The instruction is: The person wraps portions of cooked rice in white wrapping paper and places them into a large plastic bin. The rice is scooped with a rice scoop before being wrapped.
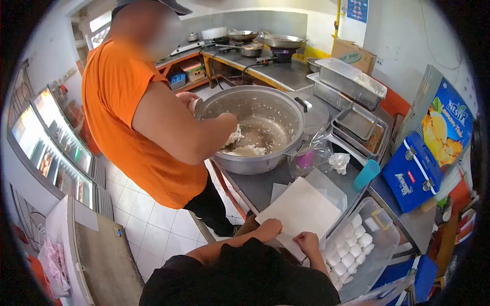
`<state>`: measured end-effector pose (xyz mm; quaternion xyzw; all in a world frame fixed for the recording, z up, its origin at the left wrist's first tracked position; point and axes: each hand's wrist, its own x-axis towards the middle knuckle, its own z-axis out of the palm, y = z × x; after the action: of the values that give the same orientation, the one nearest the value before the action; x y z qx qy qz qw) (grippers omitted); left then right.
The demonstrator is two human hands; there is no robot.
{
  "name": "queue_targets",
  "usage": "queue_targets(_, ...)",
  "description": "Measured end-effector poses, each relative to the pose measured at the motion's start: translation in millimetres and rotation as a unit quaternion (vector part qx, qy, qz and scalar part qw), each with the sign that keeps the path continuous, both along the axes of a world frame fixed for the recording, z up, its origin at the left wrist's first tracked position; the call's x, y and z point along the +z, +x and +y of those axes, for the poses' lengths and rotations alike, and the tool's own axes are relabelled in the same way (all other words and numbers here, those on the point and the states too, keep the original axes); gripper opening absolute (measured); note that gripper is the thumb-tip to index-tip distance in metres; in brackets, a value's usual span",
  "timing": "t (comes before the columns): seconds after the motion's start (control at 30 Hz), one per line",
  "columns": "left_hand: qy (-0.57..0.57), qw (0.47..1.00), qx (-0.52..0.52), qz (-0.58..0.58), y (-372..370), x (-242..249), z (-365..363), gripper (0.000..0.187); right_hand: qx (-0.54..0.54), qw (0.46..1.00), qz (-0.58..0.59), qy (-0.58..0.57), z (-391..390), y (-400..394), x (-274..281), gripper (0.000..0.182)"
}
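Observation:
A stack of white paper sheets (301,204) lies at a slant on the metal table in front of me. My left hand (269,229) is closed at the stack's left corner, its fingertips mostly hidden. Along the near edge, my right hand (308,244) pinches the paper between thumb and fingers. Just right of that hand, a clear plastic bin (384,245) holds several white wrapped rounded portions (352,247). Beyond the paper, a clear plastic bag (319,155) and a crumpled white piece (339,162) rest on the table.
A co-worker in an orange shirt (117,117) reaches into a large metal pot (263,163) containing white rice. A teal cup (366,174), metal trays (357,122) and a blue cooler (411,173) stand to the right. Pans (283,42) sit on burners behind.

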<state>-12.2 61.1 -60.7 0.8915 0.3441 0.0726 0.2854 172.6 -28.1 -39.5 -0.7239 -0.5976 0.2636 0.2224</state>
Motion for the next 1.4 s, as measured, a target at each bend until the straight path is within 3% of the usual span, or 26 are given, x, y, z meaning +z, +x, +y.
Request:
queue_targets(0.17,-0.034,0.998,-0.002,0.056,4,17,2,0.014,0.043,0.997,-0.007,-0.058,11,7,1,0.03)
queue_targets(0.27,0.047,0.998,-0.03,-0.038,0,10,1,0.008,0.021,0.993,-0.006,-0.112,14,0,25,0.033)
queue_targets(0.33,-0.031,1.0,-0.002,0.001,2,21,3,0.011,0.008,0.997,-0.023,-0.071,12,1,8,0.033)
queue_targets(0.43,0.065,0.997,-0.05,-0.004,1,12,6,0.016,-0.005,0.999,-0.013,-0.039,12,1,2,0.032)
queue_targets(0.63,0.027,0.997,-0.073,0.01,1,9,14,0.016,-0.003,0.999,0.002,-0.034,-3,0,-6,0.023)
queue_targets(0.7,0.023,0.996,-0.085,0.006,1,-8,20,0.014,-0.001,0.999,0.035,0.02,-8,1,-17,0.021)
queue_targets(0.8,0.049,0.994,-0.079,-0.059,-5,-23,21,0.011,0.002,0.991,0.09,0.098,-19,4,-30,0.021)
queue_targets(0.87,0.103,0.991,-0.023,-0.081,-11,-27,22,0.01,-0.022,0.987,0.127,0.091,-26,6,-25,0.021)
queue_targets(1.0,0.112,0.988,-0.041,-0.101,-23,-22,24,0.01,-0.054,0.968,0.197,0.144,-33,3,-22,0.018)
queue_targets(1.1,0.123,0.983,-0.038,-0.133,-29,-25,20,0.012,-0.061,0.975,0.157,0.148,-32,5,-40,0.017)
queue_targets(1.17,0.151,0.961,-0.026,-0.231,-34,-28,16,0.014,-0.048,0.976,0.134,0.166,-31,7,-47,0.017)
queue_targets(1.27,0.227,0.936,-0.023,-0.267,-35,-43,15,0.019,-0.036,0.978,0.111,0.175,-31,5,-43,0.016)
queue_targets(1.4,0.244,0.928,-0.027,-0.28,-35,-50,16,0.022,-0.036,0.975,0.128,0.177,-31,4,-37,0.014)
